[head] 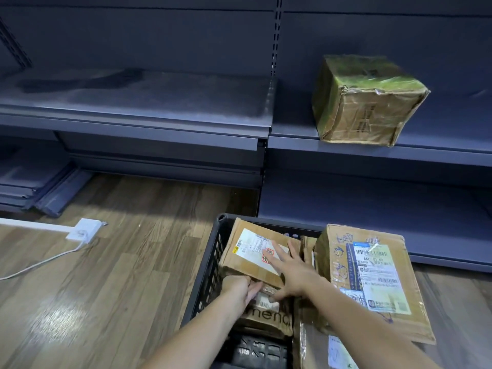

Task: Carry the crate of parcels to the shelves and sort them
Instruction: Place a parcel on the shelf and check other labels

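Parcels of brown cardboard are seen packed in a dark perforated plastic crate [210, 265], which is set on the wood-plank floor [106, 275] just in front of the dark blue metal shelves [165, 102]. A flat brown cardboard parcel with a white shipping label [253, 251] is tilted up at the crate's far left corner. Its near edge is gripped from below by the left hand [239, 287], with the fingers curled under it. The right hand [290, 272] is laid open and flat on the top face of that same parcel, fingers spread across the label, so that the parcel is pressed between the two hands. Just to the right, a larger brown cardboard box covered with printed labels and pen marks [372, 278] is propped over the crate's right side. Beneath the hands, a brown paper parcel with dark printed lettering [269, 319] is lying lower in the crate. On the right-hand shelf, well apart from the crate, a dented cardboard box wrapped in greenish tape [364, 99] is standing alone. A white power adapter with its cable [83, 230] is lying on the floor to the left.
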